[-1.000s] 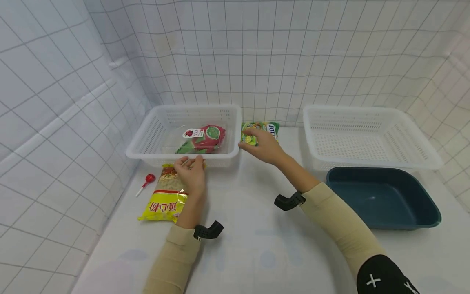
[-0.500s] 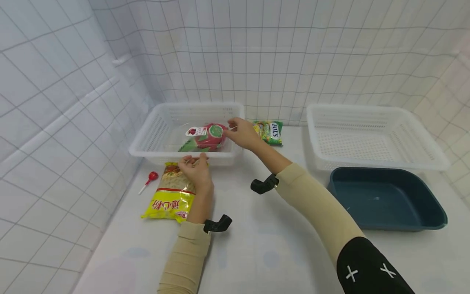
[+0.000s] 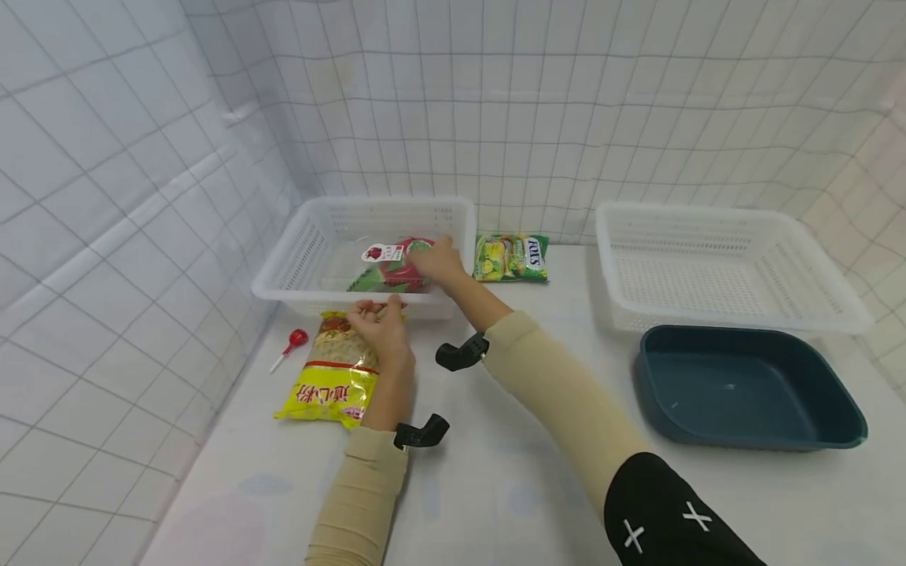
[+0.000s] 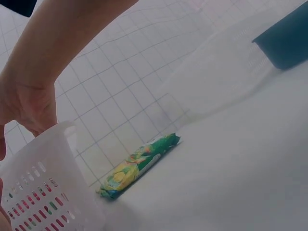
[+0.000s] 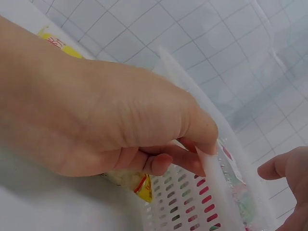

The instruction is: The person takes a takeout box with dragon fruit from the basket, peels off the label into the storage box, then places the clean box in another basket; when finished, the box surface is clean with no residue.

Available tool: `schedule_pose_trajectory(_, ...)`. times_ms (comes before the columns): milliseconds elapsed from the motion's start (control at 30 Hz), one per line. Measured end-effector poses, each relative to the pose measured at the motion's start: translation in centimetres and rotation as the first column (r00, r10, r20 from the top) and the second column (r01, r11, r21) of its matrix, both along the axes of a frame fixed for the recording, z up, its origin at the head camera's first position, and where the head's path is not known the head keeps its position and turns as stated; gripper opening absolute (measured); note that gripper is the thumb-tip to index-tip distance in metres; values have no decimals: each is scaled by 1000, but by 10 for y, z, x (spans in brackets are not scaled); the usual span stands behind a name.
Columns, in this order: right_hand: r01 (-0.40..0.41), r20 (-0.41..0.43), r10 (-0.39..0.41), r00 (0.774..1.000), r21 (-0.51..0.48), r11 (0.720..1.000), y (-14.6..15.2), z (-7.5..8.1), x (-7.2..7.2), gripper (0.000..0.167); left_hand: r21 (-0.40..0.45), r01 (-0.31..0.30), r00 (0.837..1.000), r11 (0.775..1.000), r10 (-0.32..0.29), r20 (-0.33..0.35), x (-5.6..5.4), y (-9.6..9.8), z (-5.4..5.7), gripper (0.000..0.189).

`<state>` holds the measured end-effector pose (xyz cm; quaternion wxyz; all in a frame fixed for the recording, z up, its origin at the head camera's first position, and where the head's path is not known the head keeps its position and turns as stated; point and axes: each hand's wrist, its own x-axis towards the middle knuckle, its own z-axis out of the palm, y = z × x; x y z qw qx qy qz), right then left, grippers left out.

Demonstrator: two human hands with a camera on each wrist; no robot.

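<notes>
A white perforated plastic basket stands at the back left. My left hand pinches its front rim, thumb on top and fingers curled beneath, as the right wrist view shows. Inside lies a clear pack of red and green dragon fruit with a white label. My right hand reaches over the basket's right side, above the pack. Its thumb is stretched out in the right wrist view; whether its fingertips touch the pack is hidden. A yellow macaroni bag lies just in front of the basket.
A red lollipop lies left of the macaroni bag. Right of the basket is a green FOX'S candy bag. Another white basket stands at the back right, behind a dark blue tub. Tiled sheeting walls the table.
My right hand has moved left from beside the green candy bag to over the dragon fruit pack, uncovering the candy bag. My left hand stays at the basket's front rim.
</notes>
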<state>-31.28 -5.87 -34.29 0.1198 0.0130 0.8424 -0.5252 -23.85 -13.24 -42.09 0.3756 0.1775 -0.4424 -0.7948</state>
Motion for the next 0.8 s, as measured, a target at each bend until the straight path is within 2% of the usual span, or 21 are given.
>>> schedule_pose_trajectory(167,65,68,-65,996,0,998,-4,-8,0,90,10,2,1000,1000,-2,8,2,2,-1,39)
schedule_pose_trajectory(433,32,119,-27,993,-37,999,1,-5,-2,79,-3,1,1000,1000,0,31,4,4,1,39)
schedule_pose_trajectory(567,60,151,-48,987,-77,995,-1,-8,-5,78,-11,8,999,1000,-7,45,5,4,3,39)
schedule_pose_trajectory(667,91,153,-73,986,-114,989,-3,-10,-7,78,-17,14,998,1000,-13,63,6,3,4,39)
schedule_pose_trajectory(800,92,132,-75,988,-124,988,-4,-11,-7,82,-16,23,996,1000,-22,81,7,3,5,39)
